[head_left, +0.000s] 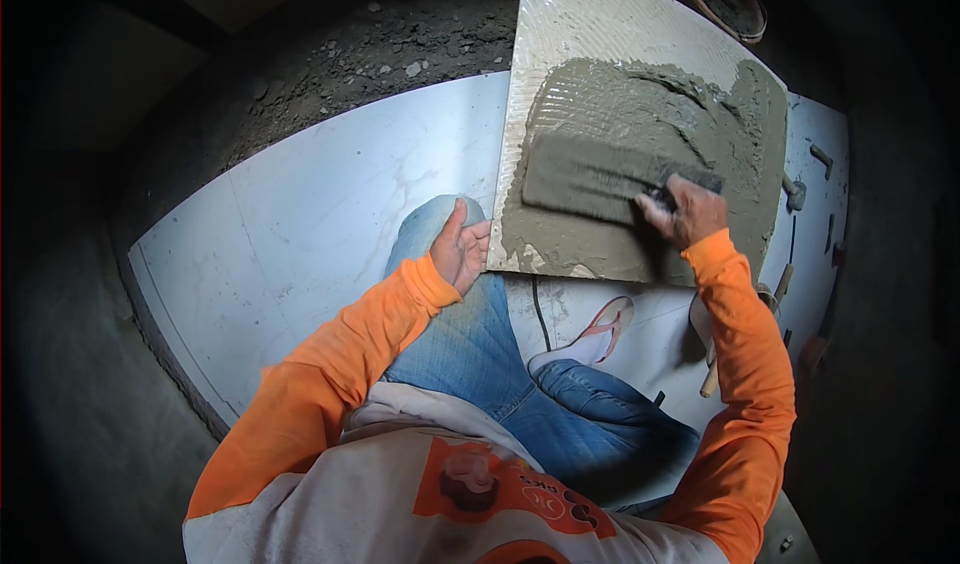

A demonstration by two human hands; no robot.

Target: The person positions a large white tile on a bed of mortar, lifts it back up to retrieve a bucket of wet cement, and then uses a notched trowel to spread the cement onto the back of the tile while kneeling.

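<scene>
My right hand [695, 212] is closed around the grip of a flat rectangular trowel [580, 176], blurred by motion and coated in grey mortar. Its blade lies over wet mortar [640, 99] spread on the ridged back of a large tile [555, 14]. A strip along the tile's far side and left side shows bare, pale ridges. At the tile's near left edge, my left hand [462, 251] has its palm turned up, thumb apart and fingers stretched toward the edge. Whether those fingertips reach under the tile is hidden.
White marbled tiles [330, 194] cover the floor around me. Dark rubble [400, 39] lies beyond their far edge, and a bucket [730, 4] stands at the far right. A mallet [794, 192] and several other tools lie right of the tile. My sandalled foot [600, 336] is near its front edge.
</scene>
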